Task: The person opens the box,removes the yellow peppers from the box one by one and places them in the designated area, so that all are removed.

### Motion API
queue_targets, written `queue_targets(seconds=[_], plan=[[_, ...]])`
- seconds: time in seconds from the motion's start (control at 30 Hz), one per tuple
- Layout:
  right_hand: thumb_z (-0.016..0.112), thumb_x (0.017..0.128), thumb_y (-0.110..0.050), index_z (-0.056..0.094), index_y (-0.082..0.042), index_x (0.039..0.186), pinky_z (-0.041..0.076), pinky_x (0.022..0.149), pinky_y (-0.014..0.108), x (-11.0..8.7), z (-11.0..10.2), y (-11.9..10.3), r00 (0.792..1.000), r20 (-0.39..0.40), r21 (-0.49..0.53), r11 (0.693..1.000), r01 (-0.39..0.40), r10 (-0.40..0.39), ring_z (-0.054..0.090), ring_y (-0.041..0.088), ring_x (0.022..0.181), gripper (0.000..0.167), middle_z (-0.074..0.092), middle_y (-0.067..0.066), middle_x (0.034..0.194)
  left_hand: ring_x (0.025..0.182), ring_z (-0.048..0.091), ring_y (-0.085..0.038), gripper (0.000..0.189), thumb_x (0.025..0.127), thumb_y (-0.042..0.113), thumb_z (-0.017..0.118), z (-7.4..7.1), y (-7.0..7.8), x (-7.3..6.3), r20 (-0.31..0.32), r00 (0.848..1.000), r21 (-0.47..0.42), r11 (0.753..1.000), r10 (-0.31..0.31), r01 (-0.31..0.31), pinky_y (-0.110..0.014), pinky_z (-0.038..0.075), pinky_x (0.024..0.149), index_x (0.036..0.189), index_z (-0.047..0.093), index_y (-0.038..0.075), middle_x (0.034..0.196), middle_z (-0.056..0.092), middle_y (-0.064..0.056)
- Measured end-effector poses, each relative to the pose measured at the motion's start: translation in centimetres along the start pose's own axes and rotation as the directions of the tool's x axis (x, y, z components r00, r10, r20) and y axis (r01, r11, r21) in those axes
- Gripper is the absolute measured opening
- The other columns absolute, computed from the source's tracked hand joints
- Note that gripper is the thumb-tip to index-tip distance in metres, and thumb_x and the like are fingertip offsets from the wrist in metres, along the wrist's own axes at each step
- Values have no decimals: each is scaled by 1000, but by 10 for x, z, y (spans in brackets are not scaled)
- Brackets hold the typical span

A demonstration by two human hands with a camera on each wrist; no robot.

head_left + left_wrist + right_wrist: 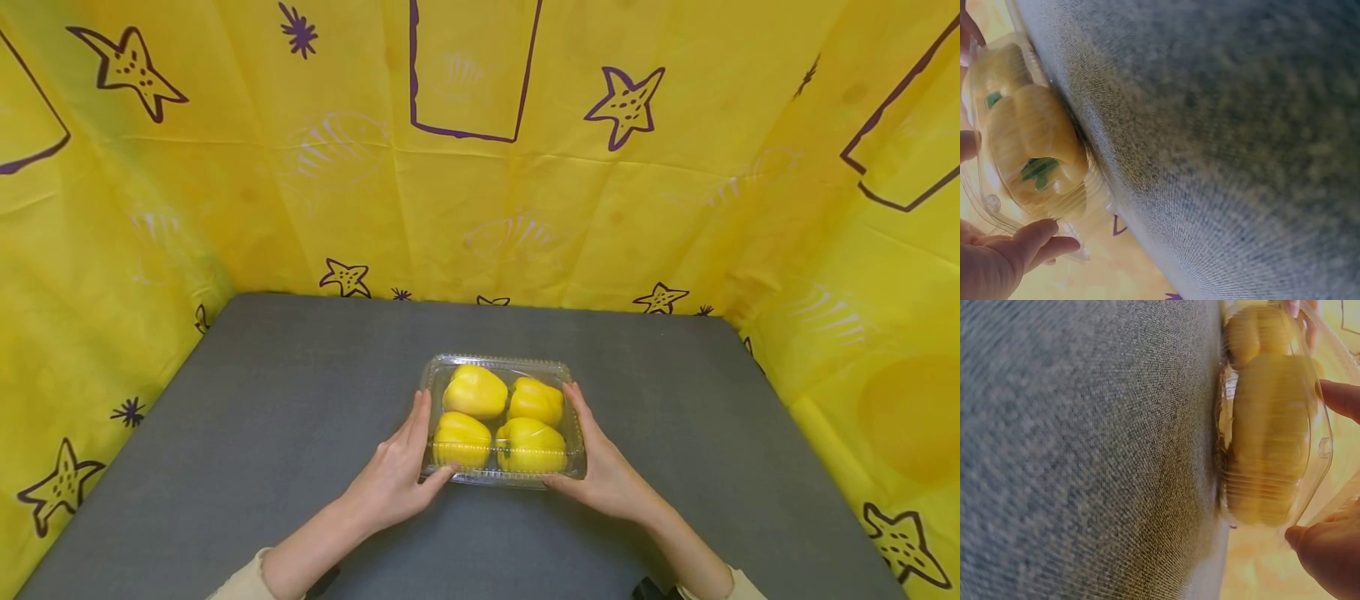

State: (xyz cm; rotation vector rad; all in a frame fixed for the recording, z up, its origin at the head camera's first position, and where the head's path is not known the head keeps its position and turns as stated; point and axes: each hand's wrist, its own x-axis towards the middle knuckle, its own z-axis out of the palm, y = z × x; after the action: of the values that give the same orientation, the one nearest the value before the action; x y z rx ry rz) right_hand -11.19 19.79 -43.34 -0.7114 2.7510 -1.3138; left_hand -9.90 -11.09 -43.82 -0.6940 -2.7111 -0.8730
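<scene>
A clear plastic clamshell container sits low at the dark table, holding several yellow bell peppers. Green stems show on some of them in the left wrist view. My left hand grips the container's left side, fingers along the side wall and thumb at the front corner. On the opposite side my right hand holds it the same way, its thumb at the front right corner. A ridged plastic edge crosses before the nearer peppers. In the right wrist view, the thumb lies against the rim.
The dark grey tabletop spreads around the container. Yellow cloth printed with starfish and fish hangs behind the table and along both sides.
</scene>
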Motion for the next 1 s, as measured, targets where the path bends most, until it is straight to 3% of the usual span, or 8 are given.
queue_targets(seconds=[0.2, 0.53, 0.77, 1.0], plan=[[86, 73, -23, 5, -11, 157, 24, 107, 66, 0, -1, 0, 1000, 16, 6, 1000, -9, 9, 14, 40, 145, 117, -1, 13, 163, 127, 44, -47, 102, 85, 28, 77, -2, -2, 0, 32, 999, -26, 1000, 7, -6, -57, 47, 91, 153, 9, -5, 155, 18, -31], [86, 75, -27, 2, -19, 158, 24, 108, 64, -1, -1, 1, 999, 31, 8, 1000, -16, 16, 12, 38, 146, 119, -2, 10, 163, 133, 38, -43, 98, 86, 19, 75, -3, -8, -1, 42, 994, -54, 994, 97, -95, -51, 43, 98, 152, 9, -10, 154, 16, -32], [86, 75, -28, 0, -25, 158, 23, 108, 64, -1, -2, 1, 999, 36, 11, 1000, -21, 21, 12, 37, 146, 119, -3, 9, 164, 135, 36, -42, 96, 89, 18, 73, -5, -7, -2, 71, 994, -98, 993, 78, -71, -51, 39, 101, 152, 7, -8, 156, 13, -31], [85, 75, -22, 1, -13, 157, 22, 109, 63, 0, -1, 1, 999, 38, 27, 1000, -8, 7, 11, 38, 146, 118, -3, 13, 163, 137, 31, -41, 93, 91, 14, 69, -6, -7, -4, 116, 992, -174, 985, 41, -20, -52, 37, 102, 154, 2, -4, 158, 5, -26]])
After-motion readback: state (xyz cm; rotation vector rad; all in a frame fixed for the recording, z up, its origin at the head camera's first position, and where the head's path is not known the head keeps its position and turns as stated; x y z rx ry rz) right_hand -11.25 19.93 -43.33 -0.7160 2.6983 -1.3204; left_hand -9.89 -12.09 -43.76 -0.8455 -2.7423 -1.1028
